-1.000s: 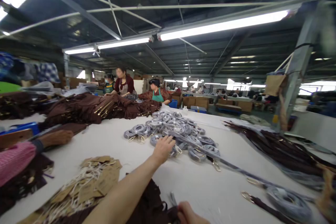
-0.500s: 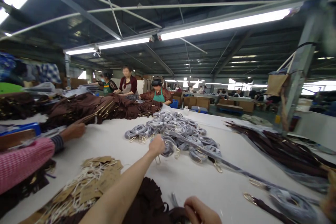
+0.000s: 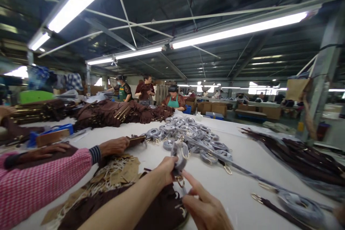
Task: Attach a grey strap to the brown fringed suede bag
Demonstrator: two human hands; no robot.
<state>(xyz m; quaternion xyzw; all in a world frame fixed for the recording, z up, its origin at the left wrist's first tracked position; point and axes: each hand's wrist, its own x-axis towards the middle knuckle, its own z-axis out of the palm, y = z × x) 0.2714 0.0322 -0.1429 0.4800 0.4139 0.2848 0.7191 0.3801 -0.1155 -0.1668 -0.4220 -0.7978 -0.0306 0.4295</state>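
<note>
My left hand (image 3: 167, 169) is closed round a coiled strap in clear wrap (image 3: 180, 152), lifted over the white table with its gold clasp hanging down. Close beside it on the right is my right hand (image 3: 203, 201), its index finger reaching to the clasp; its other fingers are curled, and whether they hold anything is unclear. Below both hands lies dark brown fabric (image 3: 151, 206). Just beyond, a pile of wrapped coiled straps (image 3: 188, 129) with gold clasps spreads over the table (image 3: 239, 194).
At left, a co-worker's pink checked sleeve (image 3: 64, 169) reaches in over tan tags with white strings (image 3: 121, 170). Brown fabric bundles (image 3: 107, 113) lie behind. Dark straps (image 3: 291, 151) are at right. Several people stand or sit beyond.
My left hand has come back from the pile with a coiled strap. My right hand has moved up beside it. The co-worker's arm has moved right, over the tags; the view has shifted.
</note>
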